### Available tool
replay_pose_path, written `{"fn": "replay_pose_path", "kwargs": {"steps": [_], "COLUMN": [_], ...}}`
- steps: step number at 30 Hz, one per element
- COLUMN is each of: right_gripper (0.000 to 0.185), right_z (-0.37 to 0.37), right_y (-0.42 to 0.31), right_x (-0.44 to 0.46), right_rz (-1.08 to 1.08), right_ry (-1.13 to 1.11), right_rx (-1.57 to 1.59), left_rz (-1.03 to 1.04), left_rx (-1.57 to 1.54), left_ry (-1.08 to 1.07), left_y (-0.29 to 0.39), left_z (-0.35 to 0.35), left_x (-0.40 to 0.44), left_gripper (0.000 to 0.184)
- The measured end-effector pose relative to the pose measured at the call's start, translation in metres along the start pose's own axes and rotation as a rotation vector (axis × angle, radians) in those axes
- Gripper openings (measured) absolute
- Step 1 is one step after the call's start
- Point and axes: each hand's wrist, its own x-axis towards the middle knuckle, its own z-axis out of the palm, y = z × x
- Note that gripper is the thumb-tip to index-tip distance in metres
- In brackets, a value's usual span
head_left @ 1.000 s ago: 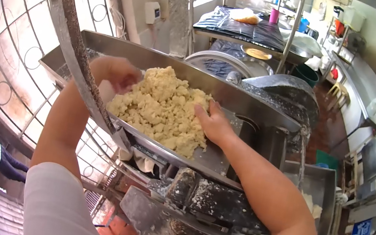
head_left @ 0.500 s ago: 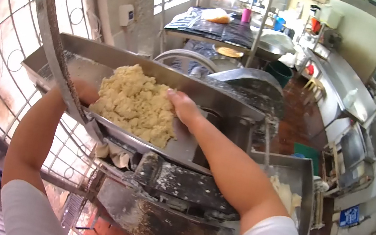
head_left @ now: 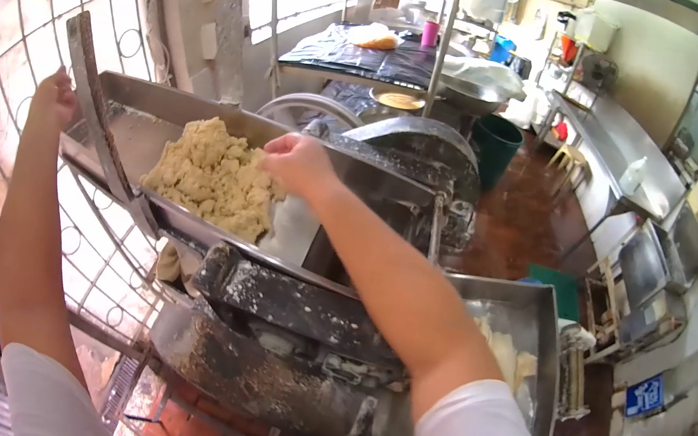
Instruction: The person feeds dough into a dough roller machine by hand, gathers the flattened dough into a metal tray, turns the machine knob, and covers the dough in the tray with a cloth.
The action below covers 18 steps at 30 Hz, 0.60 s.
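A mound of crumbly yellow dough (head_left: 211, 180) lies in a long metal trough (head_left: 125, 137) on top of a flour-specked machine (head_left: 296, 307). My right hand (head_left: 298, 164) is at the mound's upper right edge, its fingers curled and pinched together. Whatever they hold, if anything, cannot be made out. Raised at the trough's left end, my left hand (head_left: 60, 100) is beside a slanted metal bar (head_left: 98, 104). Its fingers are curled in, and nothing shows in them.
A metal tray (head_left: 552, 347) with pale dough pieces (head_left: 505, 350) sits at the machine's right. Behind stand a wheel guard (head_left: 423, 142), a rack (head_left: 446, 48) and a green bin (head_left: 493, 150). A barred window (head_left: 18, 57) runs along the left; a steel counter (head_left: 585, 124) lines the right.
My left hand has left the dough's left side and risen to the trough's far left end. My right hand has lifted slightly off the dough's side, its fingers now curled. The view has shifted.
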Motion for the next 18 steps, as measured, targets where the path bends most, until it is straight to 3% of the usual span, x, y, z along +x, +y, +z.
{"fn": "replay_pose_path", "kwargs": {"steps": [2, 4, 6, 8, 11, 16, 18], "right_gripper": [0.026, 0.03, 0.031, 0.034, 0.037, 0.039, 0.037], "right_z": [-0.026, -0.063, -0.101, -0.13, -0.17, -0.198, -0.201], "right_y": [-0.023, -0.046, -0.059, -0.065, -0.094, -0.111, -0.111], "right_x": [-0.024, -0.059, -0.102, -0.156, -0.256, -0.324, -0.333], "right_rz": [-0.041, -0.03, -0.047, -0.212, -0.077, -0.457, -0.543], "right_ry": [-0.032, -0.028, -0.049, -0.087, -0.308, -0.615, -0.668], "right_rx": [-0.017, 0.07, 0.233, 0.481, 0.719, 0.671, 0.64], "left_rz": [0.134, 0.308, 0.482, 0.49, 0.482, 0.315, 0.25], "left_rx": [-0.176, -0.307, -0.244, -0.124, 0.129, 0.456, 0.755], "left_ry": [0.148, 0.054, 0.025, -0.067, -0.101, -0.28, -0.299], "left_y": [0.042, 0.08, 0.095, 0.092, 0.056, -0.019, -0.048], "left_z": [-0.008, 0.0, 0.047, 0.086, 0.135, 0.172, 0.18], "left_x": [-0.01, -0.055, -0.15, -0.223, -0.284, -0.294, -0.292], "left_gripper": [0.016, 0.015, 0.02, 0.025, 0.025, 0.016, 0.013]}}
